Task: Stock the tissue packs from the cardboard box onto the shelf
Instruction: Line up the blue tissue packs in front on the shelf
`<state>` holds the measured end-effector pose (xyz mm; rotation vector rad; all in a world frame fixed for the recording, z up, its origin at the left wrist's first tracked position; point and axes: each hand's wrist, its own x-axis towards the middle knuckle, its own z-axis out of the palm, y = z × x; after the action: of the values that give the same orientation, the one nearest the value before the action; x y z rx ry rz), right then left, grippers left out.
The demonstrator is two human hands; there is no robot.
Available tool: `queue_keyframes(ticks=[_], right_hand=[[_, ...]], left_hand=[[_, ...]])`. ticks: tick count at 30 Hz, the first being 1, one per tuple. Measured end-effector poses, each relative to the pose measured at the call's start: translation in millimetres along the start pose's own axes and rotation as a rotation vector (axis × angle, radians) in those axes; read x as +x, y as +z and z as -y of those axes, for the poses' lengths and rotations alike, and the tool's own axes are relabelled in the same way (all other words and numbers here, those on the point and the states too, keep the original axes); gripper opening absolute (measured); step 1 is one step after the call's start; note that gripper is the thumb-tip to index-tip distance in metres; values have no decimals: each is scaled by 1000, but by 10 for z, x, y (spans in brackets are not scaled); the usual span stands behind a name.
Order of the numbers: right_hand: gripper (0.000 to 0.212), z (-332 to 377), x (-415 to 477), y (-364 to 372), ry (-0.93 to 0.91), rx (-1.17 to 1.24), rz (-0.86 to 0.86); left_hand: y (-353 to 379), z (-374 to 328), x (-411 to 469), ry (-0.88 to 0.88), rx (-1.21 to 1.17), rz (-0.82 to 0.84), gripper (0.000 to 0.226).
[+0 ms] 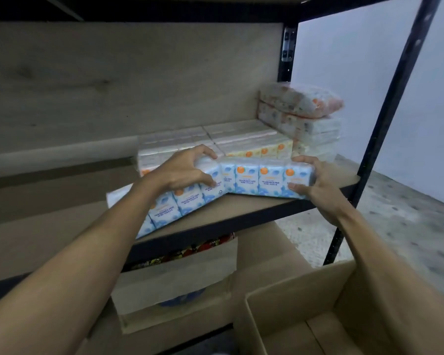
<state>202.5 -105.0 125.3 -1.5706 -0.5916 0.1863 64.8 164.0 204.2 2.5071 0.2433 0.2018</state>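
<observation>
We see the shelf [254,208] filling most of the frame, its wooden board running from mid left to mid right, with black metal uprights on the right side. The cardboard box [292,303] sits at lower right, flaps open, inside not clearly visible. A second box [174,285] sits lower centre under the shelf board, with colourful items poking out of its top. Stocked tissue packs [241,139] lie flat at centre right on the board, with a taller stack of wrapped packs [303,116] just right of them against the back upright. At centre, the blue tissue pack row [249,179] is at the board's front edge; its right part stands upright, its left part sags down toward lower left. Left hand [182,172] has its fingers curled over the row's top left, thumb on the front. Right hand [310,180] clamps the row's right end, fingers wrapped round it.
</observation>
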Motion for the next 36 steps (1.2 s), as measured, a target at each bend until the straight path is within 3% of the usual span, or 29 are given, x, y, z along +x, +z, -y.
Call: queue_keyframes(ticks=[8,11,14,18,23,28,36], right_hand=[[51,-96,134,-74,-27,-55,5],[52,-67,137,-78,-32,-86,-6],[57,-6,130,-46,-140,-376,-136],[64,138,78,142,-395,-811,-275],[70,209,96,576,-386,-1066,-122],[69,15,213,733,-303,-1249,-59],[61,-93,327,511,-401,-1207,-66]], left_hand=[[131,90,138,15,4,94,46],[127,142,119,49,106,92,52],[93,172,1,109,210,19,66],[-30,250,-320,122,242,-122,70],[-46,511,-770,23,391,-163,75],[39,581,-840,51,511,-242,61],[58,697,-631,34,542,-309,54]])
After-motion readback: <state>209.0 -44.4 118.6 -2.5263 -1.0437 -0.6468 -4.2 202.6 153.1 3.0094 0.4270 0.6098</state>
